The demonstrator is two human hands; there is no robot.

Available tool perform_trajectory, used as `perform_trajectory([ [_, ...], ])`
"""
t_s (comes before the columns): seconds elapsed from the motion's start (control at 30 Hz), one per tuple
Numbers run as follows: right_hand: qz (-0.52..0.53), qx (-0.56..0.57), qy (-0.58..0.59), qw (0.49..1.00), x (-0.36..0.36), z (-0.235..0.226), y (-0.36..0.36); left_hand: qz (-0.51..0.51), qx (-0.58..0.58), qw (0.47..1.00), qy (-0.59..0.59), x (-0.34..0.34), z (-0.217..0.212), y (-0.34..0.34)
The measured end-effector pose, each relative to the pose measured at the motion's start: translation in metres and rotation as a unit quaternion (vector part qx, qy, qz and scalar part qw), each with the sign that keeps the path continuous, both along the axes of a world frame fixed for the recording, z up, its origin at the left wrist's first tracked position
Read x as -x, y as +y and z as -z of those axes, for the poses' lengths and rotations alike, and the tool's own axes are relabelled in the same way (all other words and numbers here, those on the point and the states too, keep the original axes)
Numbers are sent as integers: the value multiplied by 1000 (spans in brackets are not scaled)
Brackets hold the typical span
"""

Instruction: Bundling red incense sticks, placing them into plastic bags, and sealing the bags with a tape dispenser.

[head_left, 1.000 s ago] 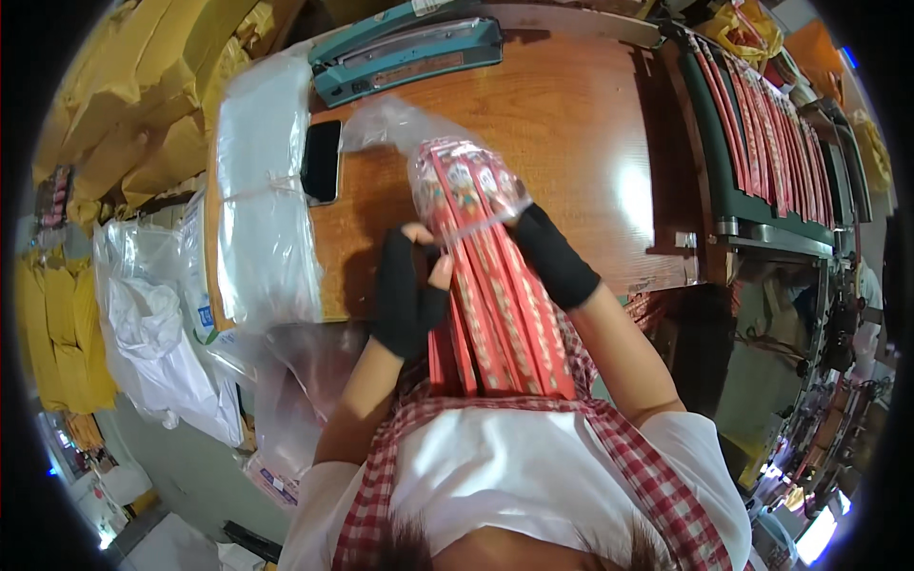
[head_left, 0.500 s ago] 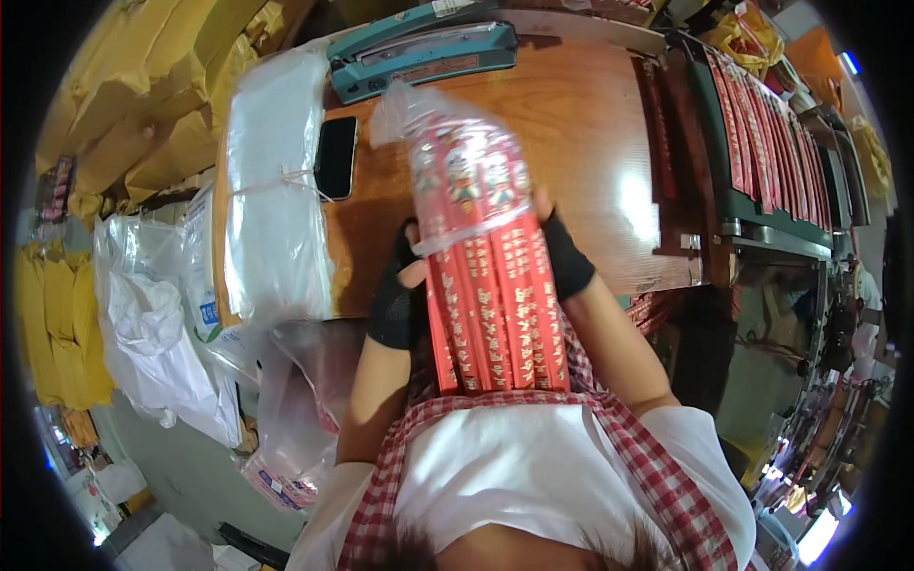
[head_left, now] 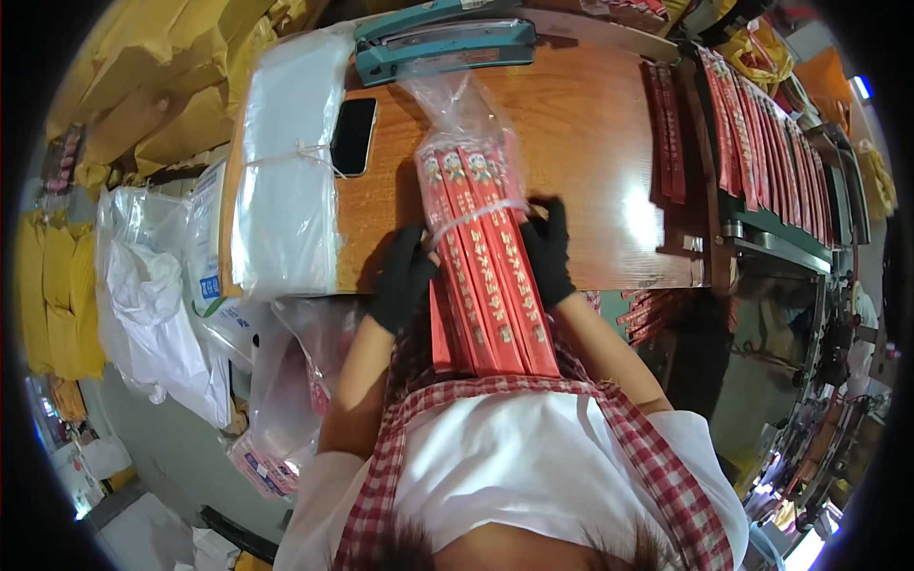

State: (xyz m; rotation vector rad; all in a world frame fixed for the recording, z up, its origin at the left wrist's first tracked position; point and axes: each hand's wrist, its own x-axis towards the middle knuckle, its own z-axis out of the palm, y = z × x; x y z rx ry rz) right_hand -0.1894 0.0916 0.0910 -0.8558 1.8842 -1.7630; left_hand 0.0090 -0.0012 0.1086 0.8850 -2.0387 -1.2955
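A bundle of long, narrow red packets (head_left: pixel 486 285) with gold print lies lengthwise in front of me, its near end against my apron. The far part sits inside a clear plastic bag (head_left: pixel 459 107), whose crumpled closed end stretches beyond it over the table. The bag's mouth is bunched in a band across the packets. My left hand (head_left: pixel 407 271), in a black fingerless glove, grips the bag's edge at the left side of the bundle. On the opposite side my right hand (head_left: pixel 547 249), gloved alike, holds the bag's edge, its fingers partly hidden.
A tied stack of clear plastic bags (head_left: pixel 290 171) lies on the wooden table (head_left: pixel 590 124), left of the bundle. Beside it is a phone (head_left: pixel 353 138). A teal bag sealer (head_left: pixel 447 49) stands at the back. More red packets (head_left: pixel 762 133) fill a rack at right.
The bag's mouth has slid down slightly along the packets toward me, and its far end now extends loosely past them. The bundle has tilted and lowered nearer the table.
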Motion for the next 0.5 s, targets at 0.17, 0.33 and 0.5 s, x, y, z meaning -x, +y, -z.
perform_trajectory([
  [0.17,-98,-68,205,972,-14,-7,50,-5,191,968,-162,-17,21,33],
  [0.33,-329,-157,192,911,-34,-46,162,55,70,936,-340,-48,-68,78],
  [0.5,-131,-24,461,877,36,-207,55,-59,374,922,-86,-24,-202,32],
])
